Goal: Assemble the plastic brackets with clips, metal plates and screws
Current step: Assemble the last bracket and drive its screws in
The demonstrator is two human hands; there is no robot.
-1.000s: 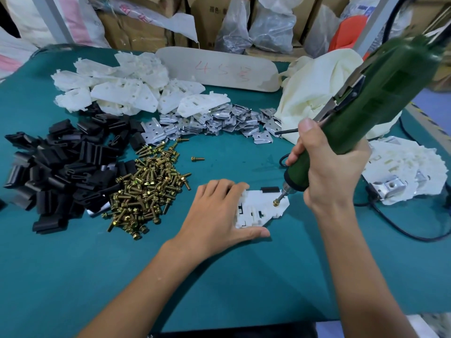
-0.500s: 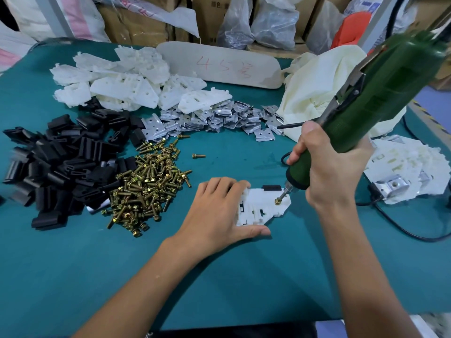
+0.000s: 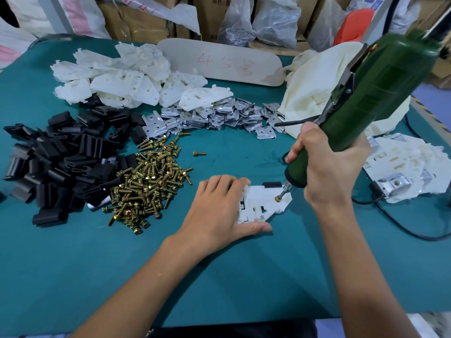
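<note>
Our left hand point(image 3: 219, 206), fingers flat, pins the white bracket point(image 3: 263, 203) on the teal table point(image 3: 244, 276) while our right hand point(image 3: 327, 172) grips the green electric screwdriver point(image 3: 380, 93) on its brass screw point(image 3: 277, 198), with a few finished brackets point(image 3: 412, 164) at right and black clips point(image 3: 61, 162), metal plates point(image 3: 219, 115) and loose screws point(image 3: 148, 189) heaped for plenty more.

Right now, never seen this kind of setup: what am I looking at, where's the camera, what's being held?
There is no machine here: a person works with two bare hands. The single picture comes from a camera worn on the head, looking forward and down. The left hand presses a white bracket flat on the green table. The right hand grips a green electric screwdriver, its tip on a brass screw in that bracket. Loose parts lie in piles: black clips, brass screws, metal plates and plain brackets. A further stack of brackets at the right looks finished.
</note>
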